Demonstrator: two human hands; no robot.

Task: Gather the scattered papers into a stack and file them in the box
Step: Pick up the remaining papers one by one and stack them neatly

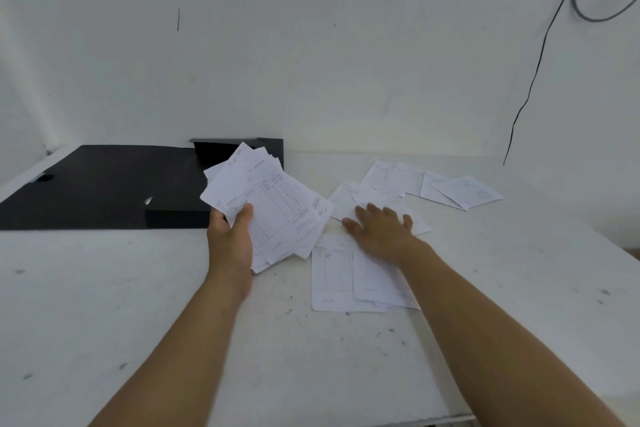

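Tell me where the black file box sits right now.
In the head view the black file box lies open on the white table, at far left against the wall, just behind the left hand and the paper stack it holds.

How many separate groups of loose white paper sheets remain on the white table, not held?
3: one under the right hand, one nearer by the right forearm, one far right. Overlaps hide exact sheet numbers. The left hand holds the gathered stack.

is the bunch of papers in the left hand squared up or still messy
Messy. The bunch of papers in the left hand is fanned out, corners and edges sticking out at different angles, not lined up.
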